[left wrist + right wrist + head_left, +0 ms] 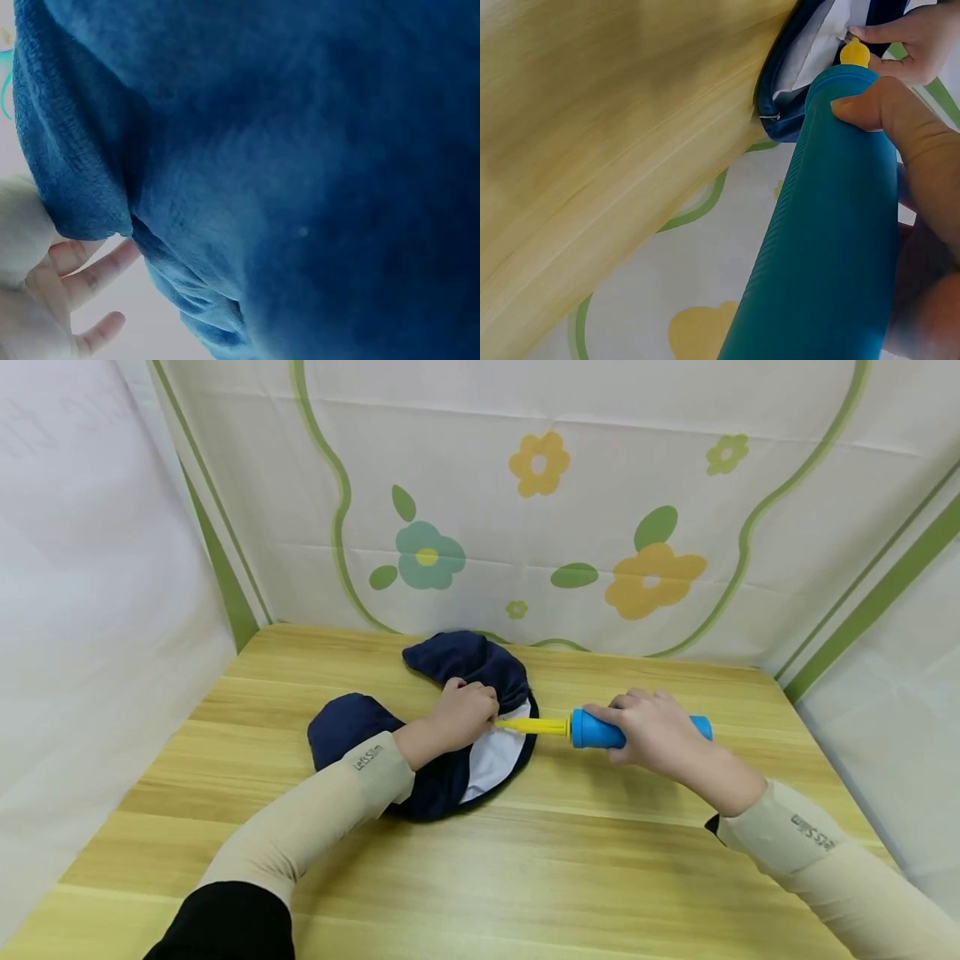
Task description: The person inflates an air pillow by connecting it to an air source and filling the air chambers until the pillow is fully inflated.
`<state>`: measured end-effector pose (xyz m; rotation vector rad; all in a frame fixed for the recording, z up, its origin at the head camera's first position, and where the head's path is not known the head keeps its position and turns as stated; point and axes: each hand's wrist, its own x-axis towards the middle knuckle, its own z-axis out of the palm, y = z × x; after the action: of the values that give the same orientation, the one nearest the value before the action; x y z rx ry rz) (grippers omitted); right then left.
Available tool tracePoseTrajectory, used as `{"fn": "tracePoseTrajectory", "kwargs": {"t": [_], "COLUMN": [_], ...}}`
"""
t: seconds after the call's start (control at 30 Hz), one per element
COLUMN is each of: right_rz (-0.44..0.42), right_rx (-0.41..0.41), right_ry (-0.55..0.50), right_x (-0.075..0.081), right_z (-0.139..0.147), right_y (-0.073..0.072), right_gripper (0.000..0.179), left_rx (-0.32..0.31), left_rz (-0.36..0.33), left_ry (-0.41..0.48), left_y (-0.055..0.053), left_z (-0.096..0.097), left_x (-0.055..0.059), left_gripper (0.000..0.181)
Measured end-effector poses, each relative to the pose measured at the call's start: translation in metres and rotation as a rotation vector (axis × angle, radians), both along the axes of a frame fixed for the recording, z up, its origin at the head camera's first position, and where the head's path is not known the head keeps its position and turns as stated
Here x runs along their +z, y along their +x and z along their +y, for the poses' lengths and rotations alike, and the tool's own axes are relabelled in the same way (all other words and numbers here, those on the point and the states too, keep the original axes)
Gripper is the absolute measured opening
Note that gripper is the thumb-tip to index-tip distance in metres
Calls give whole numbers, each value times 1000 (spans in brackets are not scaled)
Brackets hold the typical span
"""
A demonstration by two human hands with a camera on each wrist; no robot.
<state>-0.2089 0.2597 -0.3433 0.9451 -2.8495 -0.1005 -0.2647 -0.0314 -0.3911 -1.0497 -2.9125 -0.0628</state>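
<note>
A navy plush U-shaped neck pillow [450, 785] lies on the table, its opened cover showing a white inner part [498, 760]. My left hand [463, 714] pinches the pillow at that white part, right where the yellow nozzle [536, 725] of a hand pump meets it. The nozzle's tip is hidden by the fingers. My right hand [652, 731] grips the blue pump body [829, 217], which points left toward the pillow. In the left wrist view, navy fabric [247, 150] fills most of the picture, with some fingers [97, 277] showing beneath its edge.
The wood-grain table [525, 877] extends around the pillow and pump. Behind it hangs a white cloth wall [465, 460] printed with flowers and green lines. More white cloth stands at the left [112, 610] and right sides.
</note>
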Motion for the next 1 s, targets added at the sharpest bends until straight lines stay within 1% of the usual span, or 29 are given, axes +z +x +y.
{"fn": "tracePoseTrajectory", "kwargs": {"t": [0.07, 0.1, 0.2, 0.37, 0.43, 0.57, 0.67, 0.83, 1.0], "right_rz": [10, 14, 30, 61, 67, 74, 104, 165, 210], "right_rx": [3, 5, 17, 44, 45, 45, 80, 164, 218], "right_ry": [5, 3, -14, -48, -58, -43, -20, -57, -81], "right_x": [-1, -2, -4, -7, -8, -10, -12, -17, -18], "right_z": [1, 2, 4, 6, 7, 6, 7, 9, 9], "right_y": [2, 2, 3, 3, 3, 3, 3, 4, 2], "right_gripper": [65, 65, 64, 61, 60, 63, 67, 68, 66], "left_rx": [11, 13, 23, 57, 62, 56, 43, 8, -27], "left_rz": [-46, -58, -77, -117, -121, -114, -102, -40, 16], "left_ry": [20, 29, 44, 52, 61, 96, 104, 83, 77], "left_y": [0, 0, 0, -2, -2, -2, -1, 0, 0], "left_z": [0, -1, -2, -7, -8, -9, -9, -9, -9], "left_x": [1, 1, 1, -1, -2, -3, -5, -6, -7], "left_gripper": [5, 5, 4, 13, 15, 12, 8, 6, 5]}}
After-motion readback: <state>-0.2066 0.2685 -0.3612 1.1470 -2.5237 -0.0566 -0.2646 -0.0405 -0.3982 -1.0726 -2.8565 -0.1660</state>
